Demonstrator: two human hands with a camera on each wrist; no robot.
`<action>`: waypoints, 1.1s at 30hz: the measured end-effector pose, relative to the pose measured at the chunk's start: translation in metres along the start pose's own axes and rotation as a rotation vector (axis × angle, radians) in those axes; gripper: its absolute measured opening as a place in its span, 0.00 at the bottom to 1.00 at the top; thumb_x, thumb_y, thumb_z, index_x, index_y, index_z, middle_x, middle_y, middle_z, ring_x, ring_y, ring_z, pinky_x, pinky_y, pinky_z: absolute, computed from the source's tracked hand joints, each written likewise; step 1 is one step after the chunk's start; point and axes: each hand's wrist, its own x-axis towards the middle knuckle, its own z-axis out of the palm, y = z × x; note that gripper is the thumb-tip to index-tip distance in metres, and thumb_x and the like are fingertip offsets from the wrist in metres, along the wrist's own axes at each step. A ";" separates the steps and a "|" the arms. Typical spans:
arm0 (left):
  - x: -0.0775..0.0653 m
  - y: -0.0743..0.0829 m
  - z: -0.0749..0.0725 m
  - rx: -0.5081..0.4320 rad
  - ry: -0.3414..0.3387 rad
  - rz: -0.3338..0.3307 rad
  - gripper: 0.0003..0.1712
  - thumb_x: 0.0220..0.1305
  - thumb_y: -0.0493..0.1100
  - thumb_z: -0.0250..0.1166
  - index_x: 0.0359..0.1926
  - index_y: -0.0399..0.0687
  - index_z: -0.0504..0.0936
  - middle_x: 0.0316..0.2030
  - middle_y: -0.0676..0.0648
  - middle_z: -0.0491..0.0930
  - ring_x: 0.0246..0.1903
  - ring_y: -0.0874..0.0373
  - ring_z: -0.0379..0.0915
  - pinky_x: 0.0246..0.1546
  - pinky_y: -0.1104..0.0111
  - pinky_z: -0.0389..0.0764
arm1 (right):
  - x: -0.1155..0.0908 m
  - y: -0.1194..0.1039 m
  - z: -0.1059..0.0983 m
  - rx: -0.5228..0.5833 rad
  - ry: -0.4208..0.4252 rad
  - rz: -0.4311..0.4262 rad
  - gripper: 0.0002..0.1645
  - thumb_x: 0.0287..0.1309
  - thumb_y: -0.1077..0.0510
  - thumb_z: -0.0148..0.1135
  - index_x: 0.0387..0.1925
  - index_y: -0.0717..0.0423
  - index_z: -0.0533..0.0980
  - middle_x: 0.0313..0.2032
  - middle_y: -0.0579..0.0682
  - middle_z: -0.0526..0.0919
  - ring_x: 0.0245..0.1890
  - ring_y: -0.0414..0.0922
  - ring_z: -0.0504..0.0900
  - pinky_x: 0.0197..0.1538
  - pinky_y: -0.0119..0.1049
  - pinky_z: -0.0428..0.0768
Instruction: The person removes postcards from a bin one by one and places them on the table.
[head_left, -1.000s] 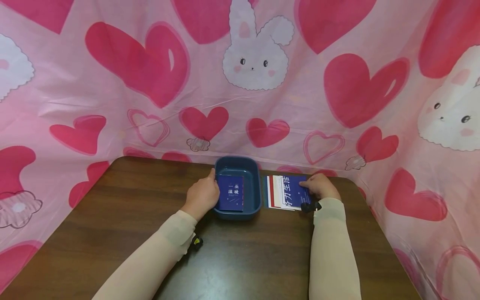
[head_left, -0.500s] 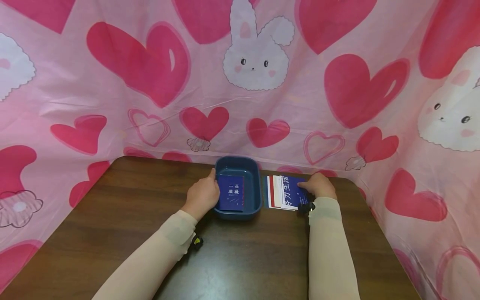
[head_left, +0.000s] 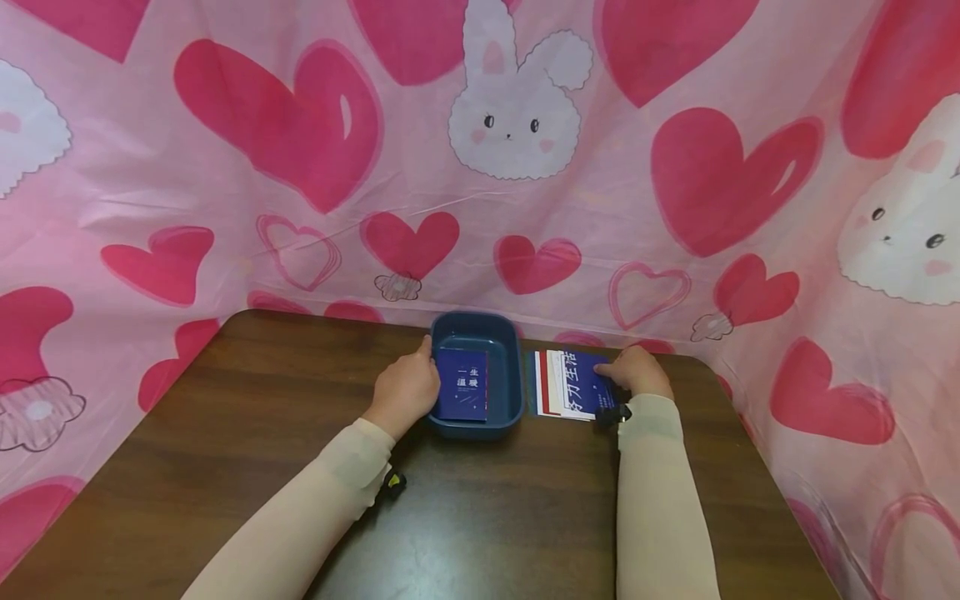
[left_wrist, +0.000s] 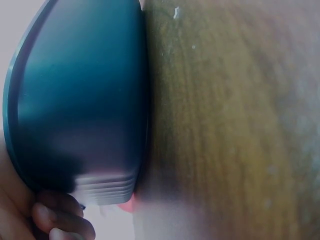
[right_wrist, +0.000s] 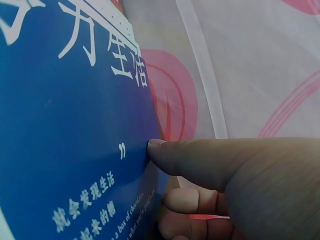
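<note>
A dark blue plastic basin [head_left: 472, 431] stands near the back of the table. My left hand [head_left: 405, 392] grips its left rim; in the left wrist view curled fingers [left_wrist: 62, 220] show against the outer wall. Inside the basin lies a blue card [head_left: 461, 387] with white characters. To the right, several cards [head_left: 551, 383] in white, red and blue lie fanned out and overlapping. My right hand [head_left: 641, 373] pinches the right edge of the top blue card [right_wrist: 75, 125], thumb on its printed face and fingers behind, as the right wrist view shows.
The brown wood-grain table [head_left: 480, 517] extends in front of the basin and cards. A pink cloth [head_left: 480, 200] with hearts and rabbits hangs behind and at both sides, close to the table's back edge.
My right hand has shifted slightly left along the top blue card. The left hand stays on the basin rim, and basin and cards keep their places.
</note>
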 end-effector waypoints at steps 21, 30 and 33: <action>0.000 0.000 0.003 -0.003 0.005 0.010 0.37 0.89 0.50 0.53 0.90 0.44 0.63 0.48 0.35 0.93 0.35 0.43 0.86 0.38 0.49 0.90 | -0.015 -0.032 -0.015 0.075 0.007 -0.145 0.31 0.79 0.36 0.67 0.49 0.63 0.88 0.37 0.56 0.87 0.44 0.54 0.83 0.53 0.51 0.88; -0.001 -0.002 0.001 0.001 0.018 0.012 0.36 0.89 0.50 0.52 0.89 0.45 0.64 0.49 0.35 0.93 0.37 0.41 0.88 0.37 0.47 0.90 | -0.029 -0.083 -0.004 0.085 -0.016 -0.333 0.30 0.77 0.34 0.69 0.52 0.58 0.89 0.39 0.55 0.90 0.42 0.50 0.85 0.51 0.46 0.85; -0.001 -0.002 0.001 0.001 0.015 0.011 0.36 0.89 0.50 0.52 0.89 0.45 0.64 0.49 0.35 0.93 0.36 0.42 0.87 0.37 0.48 0.90 | -0.032 -0.095 0.002 0.117 -0.037 -0.368 0.27 0.77 0.36 0.70 0.54 0.56 0.88 0.45 0.57 0.92 0.44 0.52 0.88 0.53 0.47 0.89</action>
